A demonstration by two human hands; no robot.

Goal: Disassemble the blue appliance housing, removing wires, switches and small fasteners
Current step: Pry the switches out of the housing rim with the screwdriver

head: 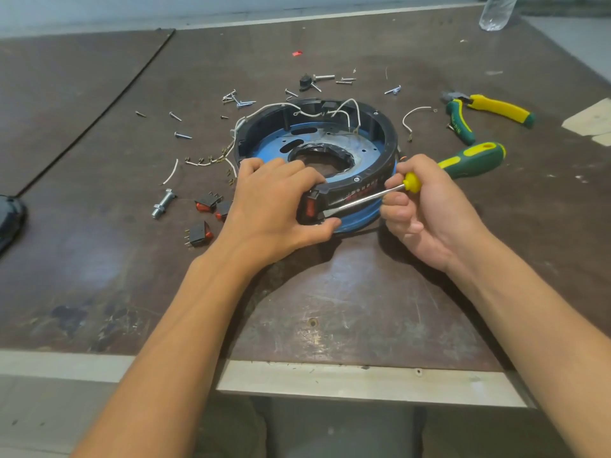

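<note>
The round blue housing point(330, 140) with its black outer ring lies flat at the table's middle. White wires point(344, 110) loop along its far inner wall. My left hand point(274, 206) grips the near rim, fingers over the top and thumb beneath a red rocker switch point(310, 206) set in the ring. My right hand point(426, 209) holds a small screwdriver point(367, 196) with a yellow handle. Its metal shaft points left, tip at the switch's edge. Three removed red switches point(206, 214) lie left of my left hand.
Loose screws point(236, 99) and cut wire pieces point(198, 161) are scattered left of and behind the housing. A large bolt point(162, 203) lies at the left. Green-yellow pliers point(476, 112) and a bigger screwdriver point(469, 158) rest at the right. A plastic bottle point(497, 11) stands far right.
</note>
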